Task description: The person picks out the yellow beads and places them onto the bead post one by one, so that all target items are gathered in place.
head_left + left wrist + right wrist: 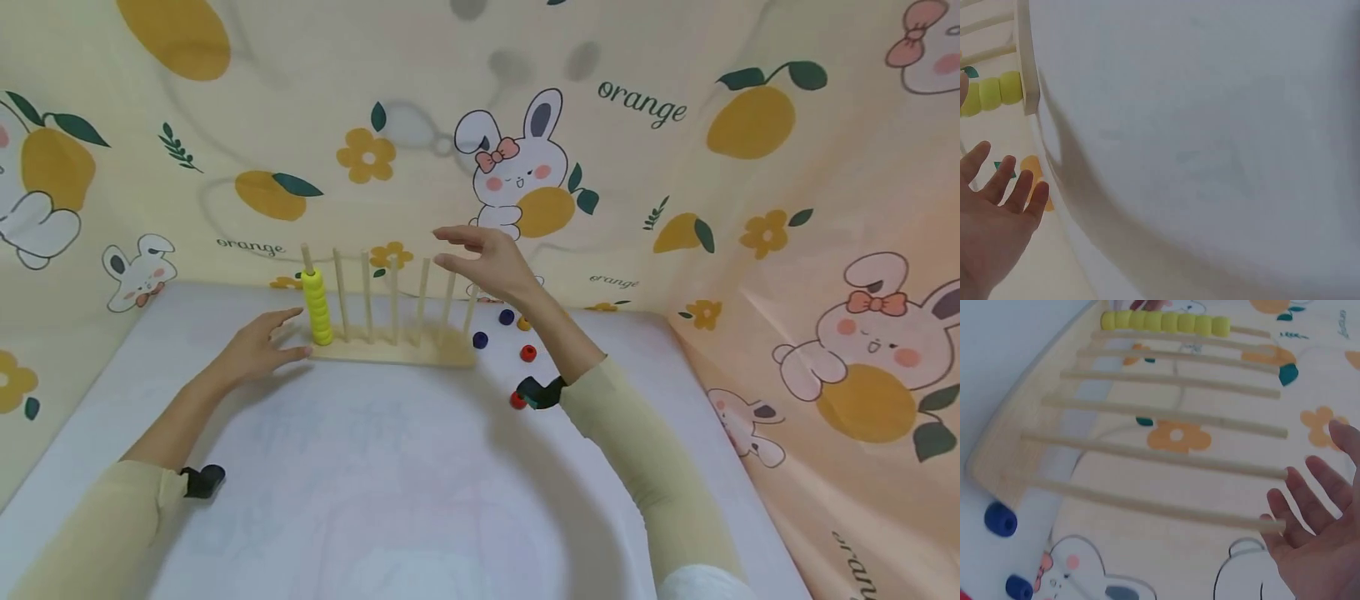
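A wooden bead rack with a flat base [397, 354] and several upright pegs [367, 296] stands near the back of the table. Yellow beads [318, 308] are stacked on its leftmost peg, whose tip shows above them; the other pegs are bare. My left hand [258, 346] is beside the rack's left end, fingers spread and palm facing the beads. Its thumb is close to the base corner; whether they touch I cannot tell. Over the rack's right end my right hand [491, 262] hovers near the peg tops, fingers extended and holding nothing.
Right of the rack lie loose beads: two blue beads [1000, 519], an orange bead [524, 323] partly behind my right forearm, and two red beads [528, 353]. A patterned cloth [420, 192] with rabbits and oranges rises behind the white tabletop [360, 467].
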`<control>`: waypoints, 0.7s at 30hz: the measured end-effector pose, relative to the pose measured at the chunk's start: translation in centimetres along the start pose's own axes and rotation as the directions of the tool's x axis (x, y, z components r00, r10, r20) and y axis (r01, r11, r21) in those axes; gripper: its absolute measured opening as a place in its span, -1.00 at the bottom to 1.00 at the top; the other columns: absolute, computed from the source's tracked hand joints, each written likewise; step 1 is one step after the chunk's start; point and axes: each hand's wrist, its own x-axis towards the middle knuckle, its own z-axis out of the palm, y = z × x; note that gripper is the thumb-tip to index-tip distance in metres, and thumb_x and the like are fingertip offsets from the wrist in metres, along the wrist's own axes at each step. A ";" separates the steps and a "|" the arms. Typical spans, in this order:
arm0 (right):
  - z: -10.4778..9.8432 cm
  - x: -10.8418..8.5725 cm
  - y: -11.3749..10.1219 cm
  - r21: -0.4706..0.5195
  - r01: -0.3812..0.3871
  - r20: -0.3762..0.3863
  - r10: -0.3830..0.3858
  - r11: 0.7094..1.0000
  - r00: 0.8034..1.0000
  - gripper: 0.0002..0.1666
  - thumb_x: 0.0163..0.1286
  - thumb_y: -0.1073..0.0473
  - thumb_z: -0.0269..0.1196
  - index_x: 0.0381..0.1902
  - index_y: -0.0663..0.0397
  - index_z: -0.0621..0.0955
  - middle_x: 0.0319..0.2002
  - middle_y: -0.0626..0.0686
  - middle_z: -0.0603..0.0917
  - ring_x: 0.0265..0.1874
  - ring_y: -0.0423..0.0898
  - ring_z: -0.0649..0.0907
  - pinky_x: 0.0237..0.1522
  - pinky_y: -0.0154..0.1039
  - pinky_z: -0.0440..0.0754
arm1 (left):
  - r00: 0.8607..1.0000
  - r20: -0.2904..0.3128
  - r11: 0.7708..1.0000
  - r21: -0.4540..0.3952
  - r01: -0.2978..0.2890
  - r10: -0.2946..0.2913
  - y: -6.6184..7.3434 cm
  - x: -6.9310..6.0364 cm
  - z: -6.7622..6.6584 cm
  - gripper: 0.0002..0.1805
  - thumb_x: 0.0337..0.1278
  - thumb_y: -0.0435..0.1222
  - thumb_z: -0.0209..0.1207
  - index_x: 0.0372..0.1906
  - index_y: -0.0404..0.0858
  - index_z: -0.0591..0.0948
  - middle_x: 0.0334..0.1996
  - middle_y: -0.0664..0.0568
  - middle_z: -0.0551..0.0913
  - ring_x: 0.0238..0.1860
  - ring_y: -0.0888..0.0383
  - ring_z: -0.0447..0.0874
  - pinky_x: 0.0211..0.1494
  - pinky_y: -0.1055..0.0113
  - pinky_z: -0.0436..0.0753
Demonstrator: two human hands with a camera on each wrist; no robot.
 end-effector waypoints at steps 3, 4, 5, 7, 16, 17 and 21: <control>-0.8 -0.8 0.5 -0.013 -0.024 0.010 0.024 1.000 1.000 -0.48 0.35 -0.07 0.34 0.22 -0.08 0.62 0.19 -0.08 0.64 0.24 -0.06 0.54 0.34 -0.28 0.44 | 1.000 -0.003 0.999 0.050 -0.007 0.007 -0.4 -0.4 -0.3 -0.02 0.21 0.07 0.28 0.53 -0.35 0.13 0.45 -0.48 0.11 0.44 -0.46 0.00 0.42 -0.40 0.07; -1.0 -1.0 0.7 -0.019 -0.032 0.010 0.032 0.999 0.999 -0.47 0.35 -0.08 0.34 0.23 -0.08 0.61 0.20 -0.07 0.64 0.24 -0.06 0.53 0.34 -0.27 0.44 | 1.000 -0.011 0.997 0.070 -0.010 0.011 -0.6 -0.6 -0.3 -0.02 0.20 0.07 0.29 0.52 -0.37 0.14 0.45 -0.48 0.11 0.44 -0.46 0.00 0.42 -0.40 0.06; -1.2 -1.3 0.8 -0.027 -0.042 0.008 0.042 0.999 0.999 -0.46 0.35 -0.08 0.33 0.24 -0.09 0.61 0.21 -0.06 0.63 0.24 -0.08 0.53 0.34 -0.27 0.44 | 1.000 -0.024 0.996 0.089 -0.016 0.018 -0.8 -0.8 -0.4 -0.01 0.19 0.08 0.29 0.51 -0.39 0.15 0.44 -0.49 0.12 0.43 -0.47 0.00 0.41 -0.41 0.07; -1.6 -1.9 1.1 -0.045 -0.060 -0.001 0.060 0.997 0.998 -0.45 0.35 -0.09 0.33 0.26 -0.09 0.60 0.22 -0.06 0.62 0.24 -0.08 0.52 0.34 -0.23 0.45 | 0.998 -0.056 0.991 0.129 -0.026 0.033 -1.2 -1.1 -0.4 0.00 0.17 0.08 0.30 0.49 -0.42 0.16 0.44 -0.52 0.09 0.42 -0.51 0.01 0.39 -0.44 0.08; -3.1 -5.8 3.9 -0.089 -0.175 -0.025 0.173 0.981 0.985 -0.40 0.34 -0.07 0.34 0.32 -0.16 0.55 0.29 -0.08 0.55 0.31 -0.01 0.46 0.36 0.01 0.45 | 0.993 -0.120 0.951 0.308 0.032 0.005 -2.6 -3.3 -0.1 0.16 0.12 0.28 0.21 0.49 -0.49 0.08 0.44 -0.60 -0.07 0.42 -0.59 -0.18 0.37 -0.53 -0.07; -3.2 -6.4 4.4 -0.089 -0.187 -0.029 0.185 0.978 0.982 -0.39 0.34 -0.07 0.35 0.32 -0.15 0.55 0.30 -0.07 0.55 0.32 0.00 0.45 0.36 0.01 0.44 | 0.993 -0.122 0.946 0.323 0.035 0.005 -2.7 -3.6 0.0 0.16 0.10 0.29 0.21 0.49 -0.50 0.09 0.44 -0.61 -0.07 0.42 -0.60 -0.18 0.36 -0.54 -0.09; -3.8 -8.9 6.1 -0.093 -0.255 -0.056 0.251 0.962 0.966 -0.38 0.34 -0.09 0.34 0.33 -0.14 0.54 0.31 -0.06 0.53 0.33 0.01 0.44 0.38 0.05 0.41 | 0.993 -0.115 0.933 0.356 0.052 -0.012 -3.1 -4.7 0.1 0.22 0.05 0.35 0.20 0.50 -0.48 0.07 0.43 -0.62 -0.10 0.42 -0.61 -0.24 0.36 -0.55 -0.17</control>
